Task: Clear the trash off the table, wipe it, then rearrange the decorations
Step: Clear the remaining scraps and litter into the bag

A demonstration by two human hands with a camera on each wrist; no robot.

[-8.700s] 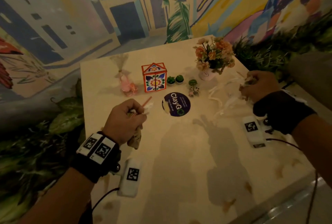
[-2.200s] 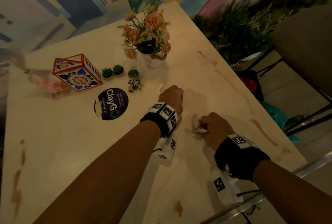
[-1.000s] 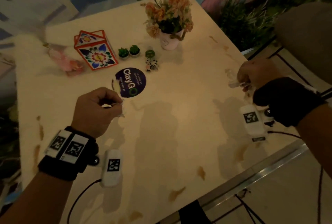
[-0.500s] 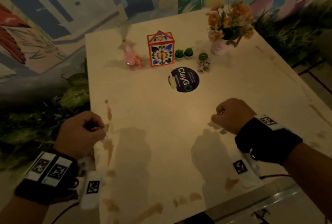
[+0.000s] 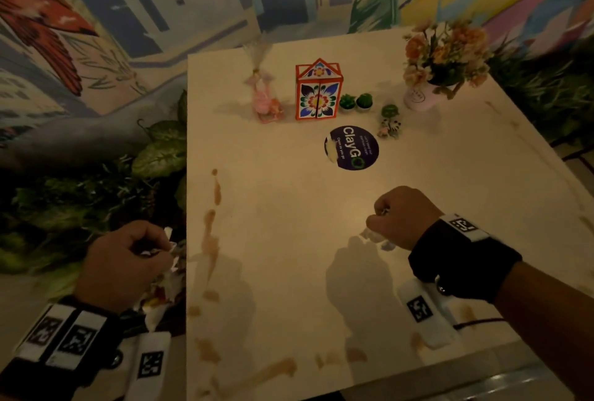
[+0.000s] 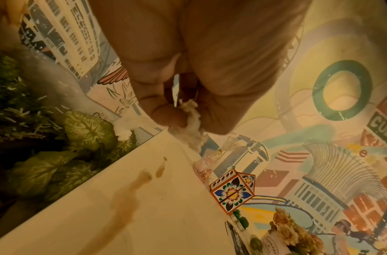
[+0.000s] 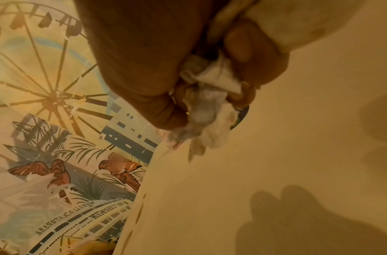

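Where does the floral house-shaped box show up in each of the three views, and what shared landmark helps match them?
Head: box stands upright at the table's far side, upper centre.
Left wrist: box sits lower right of centre, tilted by the camera angle, below the left hand.
Right wrist: not in view; the right hand and its paper block that area.
Shared landmark: the brown stains along the table's left edge.

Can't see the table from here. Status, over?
Left hand grips crumpled trash beyond the table's left edge. Right hand grips tissue scraps above it. Brown stains unwiped.
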